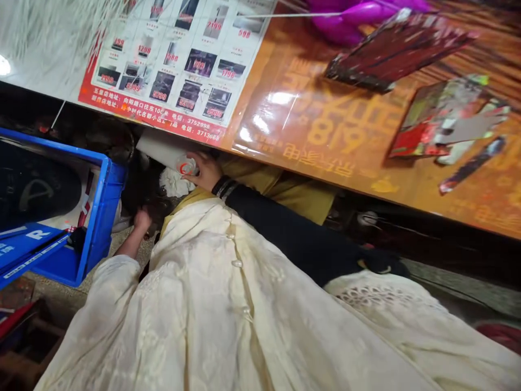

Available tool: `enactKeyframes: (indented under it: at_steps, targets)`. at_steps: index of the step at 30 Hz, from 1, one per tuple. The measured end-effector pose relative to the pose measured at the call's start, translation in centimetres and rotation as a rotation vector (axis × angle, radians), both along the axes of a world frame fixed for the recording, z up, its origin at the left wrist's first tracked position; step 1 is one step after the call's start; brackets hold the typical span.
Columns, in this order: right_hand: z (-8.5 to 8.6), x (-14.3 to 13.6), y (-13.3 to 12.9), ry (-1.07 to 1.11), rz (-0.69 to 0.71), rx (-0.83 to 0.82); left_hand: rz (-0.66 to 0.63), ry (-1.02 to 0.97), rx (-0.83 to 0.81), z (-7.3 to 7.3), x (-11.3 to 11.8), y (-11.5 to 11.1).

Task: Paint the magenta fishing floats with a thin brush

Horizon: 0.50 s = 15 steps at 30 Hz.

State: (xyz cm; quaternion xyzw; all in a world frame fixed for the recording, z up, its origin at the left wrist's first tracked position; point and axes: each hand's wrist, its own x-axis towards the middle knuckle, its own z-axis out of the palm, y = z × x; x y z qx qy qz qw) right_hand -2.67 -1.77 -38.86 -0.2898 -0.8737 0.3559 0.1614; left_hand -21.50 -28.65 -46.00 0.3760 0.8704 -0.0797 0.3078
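Note:
Just below the table's edge, my right hand (207,172) is closed round a small clear plastic bottle (188,165) with an orange-red ring near its top. A dark sleeve and a bracelet cover that wrist. Beside the bottle sits a white crumpled bundle (174,183), perhaps cloth or paper. Lower and to the left, my left hand (142,220) hangs down with its fingers curled in. What it grips, if anything, is lost in the shadow. A cream garment (203,282) with pearly buttons fills the lower middle.
The table (260,146) bears printed sheets, white threads (52,27), dark red bundles (394,51), torn packaging (443,122) and a purple shiny thing (345,21). A blue crate (103,190) stands at left, with a dark bag (36,187) and a blue box inside.

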Motion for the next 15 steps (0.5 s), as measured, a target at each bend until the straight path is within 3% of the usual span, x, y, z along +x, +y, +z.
enactKeyframes:
  at_steps: [6, 8, 11, 15]
  targets:
    - [0.0, 0.1, -0.2, 0.063, 0.01, -0.056, -0.053, 0.105, -0.019, 5.0, 1.4, -1.7]
    - [0.2, 0.0, -0.4, 0.065, 0.009, -0.062, -0.056, 0.136, -0.01, 6.0, 1.6, -1.7]
    - [0.6, 0.3, -0.4, 0.038, -0.005, -0.069, -0.037, 0.168, 0.0, 5.6, 1.0, -0.5]
    - [1.0, 0.8, -0.3, 0.001, -0.018, -0.1, 0.041, 0.15, -0.006, 2.5, -1.7, 2.0]
